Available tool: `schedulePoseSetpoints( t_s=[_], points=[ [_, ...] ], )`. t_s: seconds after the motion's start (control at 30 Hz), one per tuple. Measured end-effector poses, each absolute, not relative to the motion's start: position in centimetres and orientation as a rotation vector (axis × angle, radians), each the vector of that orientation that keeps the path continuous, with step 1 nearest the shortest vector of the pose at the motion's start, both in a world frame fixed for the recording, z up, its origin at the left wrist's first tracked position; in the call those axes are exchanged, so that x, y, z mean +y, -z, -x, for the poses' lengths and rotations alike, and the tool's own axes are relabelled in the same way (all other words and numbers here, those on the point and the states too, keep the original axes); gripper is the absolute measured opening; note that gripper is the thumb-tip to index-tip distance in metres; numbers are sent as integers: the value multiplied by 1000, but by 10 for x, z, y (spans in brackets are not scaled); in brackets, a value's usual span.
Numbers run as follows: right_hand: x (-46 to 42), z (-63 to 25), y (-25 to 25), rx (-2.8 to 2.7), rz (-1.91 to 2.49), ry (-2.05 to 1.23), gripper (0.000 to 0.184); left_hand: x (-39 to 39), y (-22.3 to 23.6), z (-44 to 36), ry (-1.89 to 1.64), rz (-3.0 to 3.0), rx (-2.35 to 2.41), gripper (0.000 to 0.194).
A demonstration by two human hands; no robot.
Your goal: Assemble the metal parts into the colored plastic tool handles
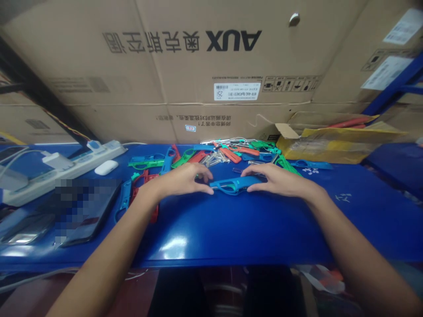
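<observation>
A blue plastic lighter casing (233, 185), long with a looped trigger guard, lies level just above or on the blue tabletop before me. Some green and a metal-looking part show inside it. My right hand (272, 178) grips its right end between thumb and fingers. At the left end, my left hand (187, 178) is curved, thumb and fingertips apart, close to the casing's tip; whether they touch it is unclear. Behind my hands lies a pile of red, green and blue casings (231, 154) with clear small tubes (213, 159).
More casings (124, 198) lie left of my left forearm. A tablet (95, 215), a white earphone case (106, 167) and a power strip (76, 169) stand further left. An open carton (325, 147) sits at back right. A large cardboard box (185, 79) forms the back wall.
</observation>
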State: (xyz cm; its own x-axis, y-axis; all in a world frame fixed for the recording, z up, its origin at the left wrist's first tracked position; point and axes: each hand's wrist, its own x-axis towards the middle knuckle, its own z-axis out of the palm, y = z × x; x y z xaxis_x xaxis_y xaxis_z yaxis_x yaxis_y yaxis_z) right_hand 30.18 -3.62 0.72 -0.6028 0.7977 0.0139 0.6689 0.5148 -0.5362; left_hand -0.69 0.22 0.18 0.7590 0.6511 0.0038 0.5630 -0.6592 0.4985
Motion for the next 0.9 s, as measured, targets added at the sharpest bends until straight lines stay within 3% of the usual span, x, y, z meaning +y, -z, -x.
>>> schedulePoseSetpoints(
  t_s=[0.27, 0.47, 0.9],
  points=[
    [-35, -305, -4, -2538, 1237, -659, 41, 0, 6, -1, -321, -2589, 806, 41],
    [-36, -304, -5, -2570, 1257, -640, 38, -1, 9, -8, -290, -2680, 755, 28],
    [-37, -305, -3, -2592, 1308, -632, 37, -2, 16, -13, -299, -2804, 803, 28]
  ],
)
